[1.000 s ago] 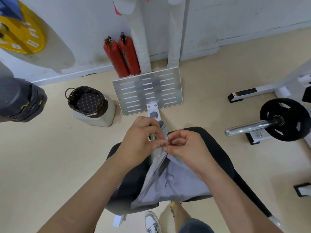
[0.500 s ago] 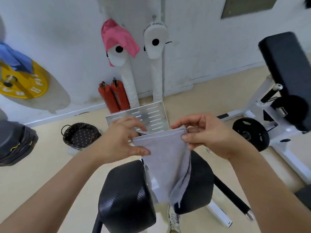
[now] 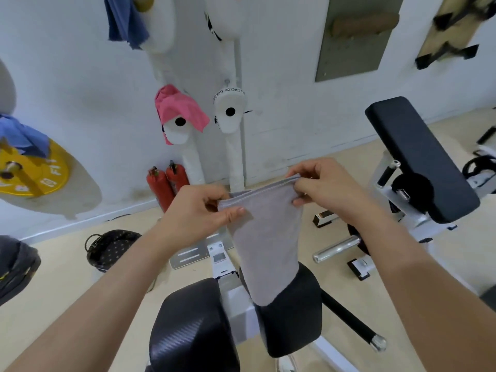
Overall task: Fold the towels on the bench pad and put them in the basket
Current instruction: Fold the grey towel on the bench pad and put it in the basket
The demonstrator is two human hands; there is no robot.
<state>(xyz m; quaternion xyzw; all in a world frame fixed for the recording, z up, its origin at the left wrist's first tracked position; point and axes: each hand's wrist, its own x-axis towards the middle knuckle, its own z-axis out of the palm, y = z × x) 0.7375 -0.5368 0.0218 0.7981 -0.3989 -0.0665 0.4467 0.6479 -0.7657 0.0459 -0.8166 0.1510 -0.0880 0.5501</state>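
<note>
Apart, left hand [image 3: 198, 210] and right hand [image 3: 330, 186] pinch the grey towel [image 3: 265, 245] above bench pads [image 3: 292, 318], basket [image 3: 112, 248] at left.

I work from one view only: a wide-angle camera worn on the person's head, facing forward and down along both forearms toward the white wall [image 3: 281, 76]. It sits near the left hand [image 3: 198, 210] and right hand [image 3: 330, 189], which pinch the towel [image 3: 268, 242] at picture centre; the bench pad [image 3: 193, 326] lies directly below at the lower edge, and the basket [image 3: 112, 248] stands farther off on the floor [image 3: 53, 291] at left. Straight lines bow toward the picture's edges.
</note>
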